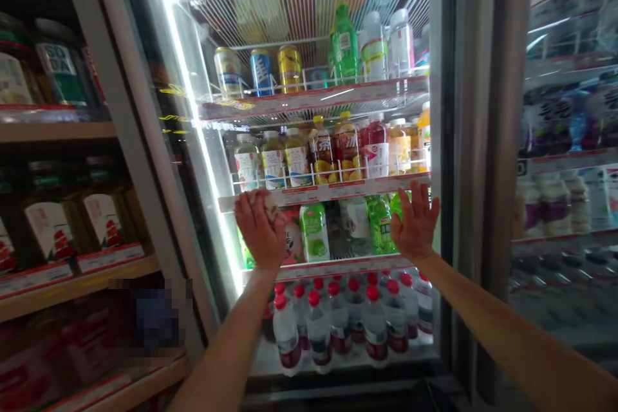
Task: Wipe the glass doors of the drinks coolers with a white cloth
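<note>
Left hand raised into open cooler, fingers curled around pale bottle at third shelf edge | right hand raised, palm forward, fingers spread wide, holding nothing, before green bottles | three cans on shelf above | red-capped water bottles below.

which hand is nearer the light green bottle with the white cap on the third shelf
Left. The left hand is raised just to the left of the light green bottle, nearly beside it. The right hand is spread open farther off to its right, past the darker green bottles.
</note>
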Available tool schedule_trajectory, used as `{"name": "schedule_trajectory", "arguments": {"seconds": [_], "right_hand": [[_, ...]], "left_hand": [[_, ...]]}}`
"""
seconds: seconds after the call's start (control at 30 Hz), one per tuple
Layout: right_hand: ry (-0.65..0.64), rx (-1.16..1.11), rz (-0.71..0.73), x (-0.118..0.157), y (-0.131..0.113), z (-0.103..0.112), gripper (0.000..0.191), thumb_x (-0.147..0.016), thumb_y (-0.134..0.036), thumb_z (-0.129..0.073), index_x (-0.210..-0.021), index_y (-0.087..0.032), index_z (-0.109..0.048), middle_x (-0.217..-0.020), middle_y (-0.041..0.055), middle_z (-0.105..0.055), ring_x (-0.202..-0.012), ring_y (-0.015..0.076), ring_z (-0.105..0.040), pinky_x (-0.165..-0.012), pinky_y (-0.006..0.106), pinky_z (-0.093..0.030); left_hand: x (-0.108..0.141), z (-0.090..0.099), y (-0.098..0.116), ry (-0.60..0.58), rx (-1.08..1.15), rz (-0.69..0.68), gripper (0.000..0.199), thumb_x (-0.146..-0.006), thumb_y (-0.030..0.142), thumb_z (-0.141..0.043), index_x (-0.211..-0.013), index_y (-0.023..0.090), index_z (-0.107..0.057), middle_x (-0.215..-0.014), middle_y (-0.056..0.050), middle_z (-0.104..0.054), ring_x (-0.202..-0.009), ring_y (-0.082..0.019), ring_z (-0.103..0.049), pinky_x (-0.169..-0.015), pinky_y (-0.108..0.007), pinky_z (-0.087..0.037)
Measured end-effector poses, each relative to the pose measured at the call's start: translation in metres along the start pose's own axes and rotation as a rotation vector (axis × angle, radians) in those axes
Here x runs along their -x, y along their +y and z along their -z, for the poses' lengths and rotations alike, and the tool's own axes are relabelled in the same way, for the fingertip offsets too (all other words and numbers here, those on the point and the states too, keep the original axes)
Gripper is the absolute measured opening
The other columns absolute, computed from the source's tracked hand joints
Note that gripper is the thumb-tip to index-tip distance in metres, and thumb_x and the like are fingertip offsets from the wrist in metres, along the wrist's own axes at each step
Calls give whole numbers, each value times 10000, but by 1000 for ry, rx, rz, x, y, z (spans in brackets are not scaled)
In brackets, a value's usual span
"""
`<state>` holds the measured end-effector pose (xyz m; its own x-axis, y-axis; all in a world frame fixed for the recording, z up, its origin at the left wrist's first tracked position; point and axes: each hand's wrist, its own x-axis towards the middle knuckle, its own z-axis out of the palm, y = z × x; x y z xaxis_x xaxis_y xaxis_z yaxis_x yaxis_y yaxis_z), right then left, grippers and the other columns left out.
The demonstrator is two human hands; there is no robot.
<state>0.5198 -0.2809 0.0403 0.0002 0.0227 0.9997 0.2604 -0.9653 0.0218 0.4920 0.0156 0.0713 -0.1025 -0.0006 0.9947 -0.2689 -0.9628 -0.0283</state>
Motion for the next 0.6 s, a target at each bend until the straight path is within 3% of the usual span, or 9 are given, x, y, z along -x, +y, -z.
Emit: {"name": "schedule_trajectory", "arguments": {"seconds": [0.1, 0.17, 0.23, 0.33, 0.4, 0.47, 0.6], "right_hand": [[9, -10, 9, 0, 1, 0, 600, -858, -302, -393, -1418, -200, -204, -1483, 126, -214, -1372, 272, -153, -1073, 520, -137], [15, -19, 16, 0, 1, 0, 596, -862, -304, -394, -1419, -207, -204, -1484, 121, -215, -1370, 271, -162, -1073, 517, -143], [16, -22, 11, 0, 1, -1, 597, -862, -301, -393, -1421, -214, -201, -1484, 115, -219, -1368, 273, -170, -1073, 518, -145], [16, -17, -1, 0, 0, -1, 613, -854, -291, -397, -1425, -219, -187, -1485, 113, -217, -1365, 278, -178, -1071, 520, -151], [13, -14, -10, 0, -1, -1, 624, -849, -286, -401, -1428, -221, -177, -1487, 111, -211, -1366, 280, -175, -1070, 525, -154], [10, -14, -14, 0, -2, 0, 626, -845, -280, -403, -1427, -223, -179, -1489, 107, -208, -1367, 280, -172, -1069, 528, -155], [13, -13, 6, 0, -1, 1, 624, -845, -279, -409, -1426, -221, -186, -1488, 107, -210, -1365, 278, -180, -1068, 523, -160]], "left_hand": [[4, -6, 26, -164, 50, -243, 509, -811, 284, -490, -1301, 171, -408, -1427, -117, -345, -1365, -244, -196, -1099, -439, -232], [4, -5, 27, -245, 54, -331, 497, -813, 289, -493, -1295, 193, -420, -1415, -106, -370, -1366, -237, -195, -1099, -434, -229], [-2, 1, 9, -212, 18, -243, 505, -823, 279, -480, -1311, 176, -402, -1423, -124, -350, -1372, -239, -174, -1103, -437, -215], [-13, 10, -22, -67, -41, 32, 516, -843, 270, -439, -1335, 133, -363, -1452, -154, -278, -1374, -256, -157, -1109, -459, -195], [-15, 9, -23, -16, -41, 113, 522, -855, 267, -413, -1351, 125, -333, -1470, -155, -233, -1377, -260, -141, -1112, -472, -187], [-11, 3, -5, -51, -4, 26, 529, -853, 273, -418, -1357, 141, -323, -1475, -138, -230, -1379, -256, -131, -1112, -475, -194], [-4, -7, 33, -230, 72, -286, 519, -821, 309, -490, -1321, 210, -393, -1422, -80, -366, -1357, -223, -224, -1111, -418, -238]]}}
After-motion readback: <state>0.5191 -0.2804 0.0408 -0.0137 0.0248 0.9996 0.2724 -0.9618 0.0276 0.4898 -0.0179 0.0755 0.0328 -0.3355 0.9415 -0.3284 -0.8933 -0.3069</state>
